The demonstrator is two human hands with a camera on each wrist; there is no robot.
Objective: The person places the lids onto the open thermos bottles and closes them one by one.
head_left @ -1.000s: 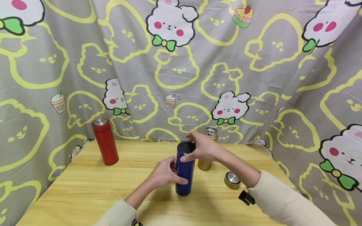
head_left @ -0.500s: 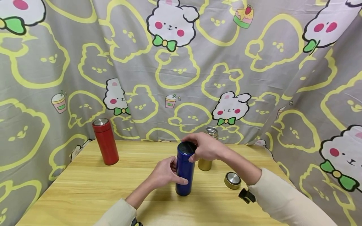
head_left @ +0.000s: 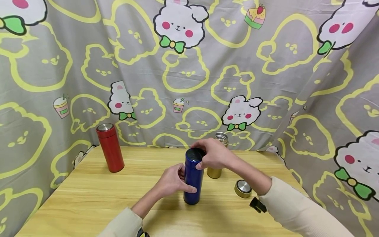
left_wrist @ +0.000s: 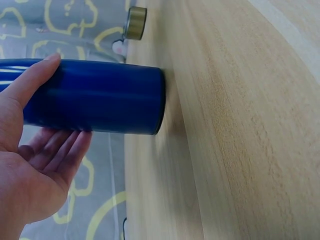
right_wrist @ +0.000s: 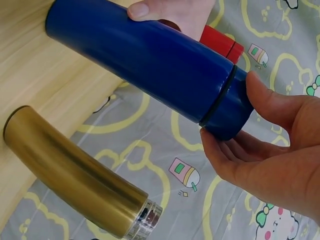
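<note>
A blue thermos (head_left: 193, 184) stands upright on the table in the head view. My left hand (head_left: 172, 180) grips its body, thumb across the front and fingers behind; the left wrist view shows that thumb lying over the blue side. Around the blue lid (right_wrist: 231, 107), my right hand (head_left: 215, 154) holds with thumb and fingers on opposite sides. A dark ring separates lid and body in the right wrist view. Behind my right hand stands a gold thermos (right_wrist: 75, 172) with its steel neck bare. Its gold lid (head_left: 243, 188) lies on the table to the right.
A red thermos (head_left: 111, 148) with its lid on stands at the back left of the wooden table (head_left: 142, 158). A patterned curtain (head_left: 189, 75) hangs behind and along both sides. A black strap piece (head_left: 258, 205) sits at my right cuff.
My right thumb has shifted to the right around the front of the blue lid, then slightly back left. The left hand and the blue thermos have stayed in place.
</note>
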